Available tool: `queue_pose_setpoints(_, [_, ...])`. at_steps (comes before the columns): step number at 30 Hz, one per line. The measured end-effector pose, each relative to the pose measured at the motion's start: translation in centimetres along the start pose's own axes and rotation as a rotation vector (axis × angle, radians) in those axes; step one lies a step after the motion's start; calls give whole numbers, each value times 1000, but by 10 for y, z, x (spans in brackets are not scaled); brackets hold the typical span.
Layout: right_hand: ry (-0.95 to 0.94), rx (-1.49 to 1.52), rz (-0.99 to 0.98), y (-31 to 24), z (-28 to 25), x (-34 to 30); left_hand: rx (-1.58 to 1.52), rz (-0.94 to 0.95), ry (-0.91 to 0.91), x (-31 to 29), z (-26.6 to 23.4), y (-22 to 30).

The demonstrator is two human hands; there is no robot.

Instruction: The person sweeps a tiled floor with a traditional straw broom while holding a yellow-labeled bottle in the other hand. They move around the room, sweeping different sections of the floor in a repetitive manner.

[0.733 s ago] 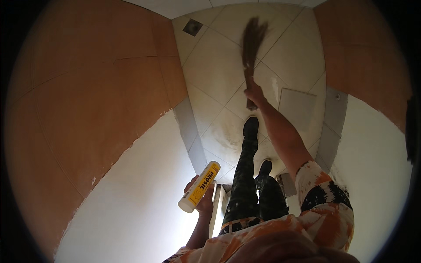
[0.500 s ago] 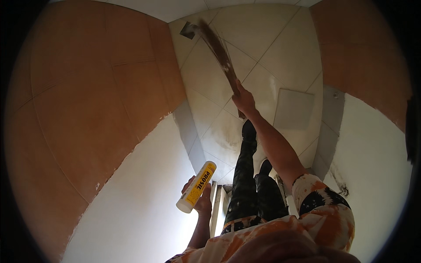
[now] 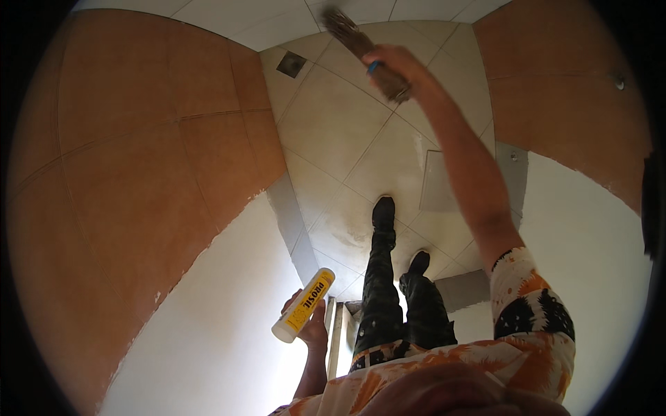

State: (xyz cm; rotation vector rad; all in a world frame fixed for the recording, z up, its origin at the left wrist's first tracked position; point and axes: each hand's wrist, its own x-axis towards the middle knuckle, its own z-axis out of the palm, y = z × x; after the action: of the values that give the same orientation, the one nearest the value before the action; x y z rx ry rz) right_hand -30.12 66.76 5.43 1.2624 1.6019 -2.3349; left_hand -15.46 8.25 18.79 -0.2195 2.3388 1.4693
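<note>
A white sealant cartridge with a yellow label (image 3: 305, 304) is in my left hand (image 3: 316, 333), tilted with its upper end to the right. My fingers wrap it from behind and below. Far ahead, my right hand (image 3: 400, 64) grips a brown broom of thin bristles or sticks (image 3: 352, 36), bound by a blue band. The broom slants up to the left, its frayed end in front of the far wall's foot, and looks slightly smeared by motion. My right arm is stretched out over the floor tiles.
A square floor drain (image 3: 291, 64) lies in the far left corner of the beige tiled floor (image 3: 347, 139). A square floor panel (image 3: 438, 184) is partly behind my right forearm. Orange-brown tiled walls (image 3: 139, 104) rise on both sides. My shoes (image 3: 383, 213) stand near the floor's middle.
My right hand has risen and moved farther away with the broom, off the drain area toward the far wall. The cartridge in my left hand has shifted slightly down and left.
</note>
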Motion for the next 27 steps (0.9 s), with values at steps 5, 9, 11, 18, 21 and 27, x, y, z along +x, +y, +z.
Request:
queue_pose_setpoints(5, [317, 61, 25, -113, -68, -45, 38, 151, 4, 0, 0, 5])
queue_pose_setpoints(9, [104, 293, 183, -141, -99, -30, 42, 162, -4, 0, -3, 0])
queue_pose_setpoints(11, [209, 217, 75, -117, -91, -14, 44, 155, 11, -3, -4, -1])
queue_pose_setpoints(18, [443, -752, -125, 170, 39, 9, 57, 206, 40, -5, -2, -5])
queue_pose_setpoints(21, [344, -800, 134, 293, 89, -15, -19, 160, 62, -5, -3, -16])
queue_pose_setpoints(27, [-12, -972, 146, 306, 169, -29, -11, 149, 78, -4, -6, -38])
